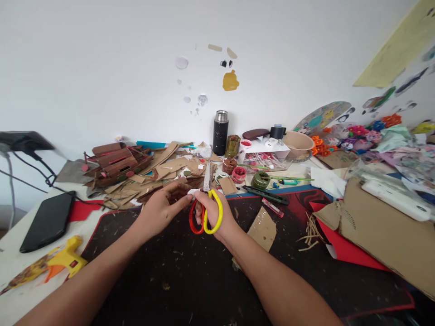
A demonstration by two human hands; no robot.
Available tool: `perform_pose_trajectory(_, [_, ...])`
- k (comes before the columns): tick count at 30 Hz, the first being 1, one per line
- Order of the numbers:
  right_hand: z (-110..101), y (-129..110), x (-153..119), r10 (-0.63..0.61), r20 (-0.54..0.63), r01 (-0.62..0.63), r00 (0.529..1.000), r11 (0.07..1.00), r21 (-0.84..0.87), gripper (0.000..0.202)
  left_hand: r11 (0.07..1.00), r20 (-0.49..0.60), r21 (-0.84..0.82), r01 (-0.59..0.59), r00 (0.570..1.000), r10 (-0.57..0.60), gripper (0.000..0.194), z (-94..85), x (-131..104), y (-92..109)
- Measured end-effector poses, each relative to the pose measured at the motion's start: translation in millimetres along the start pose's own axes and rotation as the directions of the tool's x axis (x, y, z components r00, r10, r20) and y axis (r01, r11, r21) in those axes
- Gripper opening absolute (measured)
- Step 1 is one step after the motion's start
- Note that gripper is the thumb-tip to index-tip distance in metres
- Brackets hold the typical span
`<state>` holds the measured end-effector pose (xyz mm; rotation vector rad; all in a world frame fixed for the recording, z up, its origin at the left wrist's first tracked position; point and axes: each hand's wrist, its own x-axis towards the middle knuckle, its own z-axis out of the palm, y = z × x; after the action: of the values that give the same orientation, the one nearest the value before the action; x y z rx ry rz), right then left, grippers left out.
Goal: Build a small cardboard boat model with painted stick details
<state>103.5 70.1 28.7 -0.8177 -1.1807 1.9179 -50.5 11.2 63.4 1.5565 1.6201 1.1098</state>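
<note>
Over the dark mat, my right hand (219, 213) is closed around scissors (217, 222) with one red and one yellow handle loop, their blades pointing away from me. A small white scrap (193, 193), perhaps paper or tissue, sits between the two hands. My left hand (166, 204) pinches it with thumb and fingers, and the fingertips of my right hand also meet it. Just beyond my left hand lies a pile of torn cardboard pieces (166, 168). A cut piece of cardboard (263, 228) rests on the mat to the right of my right wrist.
A yellow glue gun (70, 258) and a black phone (47, 222) lie at left. Behind are a brown cardboard model (117, 163), a black flask (220, 133) and paint jars (239, 174). A utility knife (267, 195) lies right of centre; a large cardboard sheet (384, 231) stands farther right.
</note>
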Motion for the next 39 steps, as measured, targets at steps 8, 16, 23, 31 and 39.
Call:
perform_pose_trajectory(8, [-1, 4, 0, -0.012, 0.015, 0.012, 1.000, 1.000, 0.008, 0.039, 0.995, 0.003, 0.093, 0.028, 1.000, -0.029, 0.041, -2.1, 1, 6])
perform_pose_trajectory(16, [-1, 5, 0, -0.025, 0.025, 0.025, 0.999, 1.000, -0.019, 0.039, 0.993, -0.001, 0.115, 0.033, 0.999, -0.033, 0.044, -3.4, 1, 10])
perform_pose_trajectory(23, [-2, 4, -1, -0.001, 0.047, 0.002, 0.999, 1.000, -0.022, 0.039, 0.997, 0.023, 0.047, 0.065, 0.998, -0.066, 0.045, -4.2, 1, 10])
perform_pose_trajectory(31, [-2, 4, 2, 0.063, 0.045, -0.063, 0.997, 0.998, 0.014, 0.048, 0.991, -0.023, -0.084, 0.103, 0.994, -0.106, 0.042, -7.6, 1, 0])
perform_pose_trajectory(39, [-3, 2, 3, 0.038, 0.047, -0.039, 0.998, 0.999, 0.017, 0.049, 0.996, -0.015, -0.031, 0.084, 0.996, -0.085, 0.047, -6.6, 2, 6])
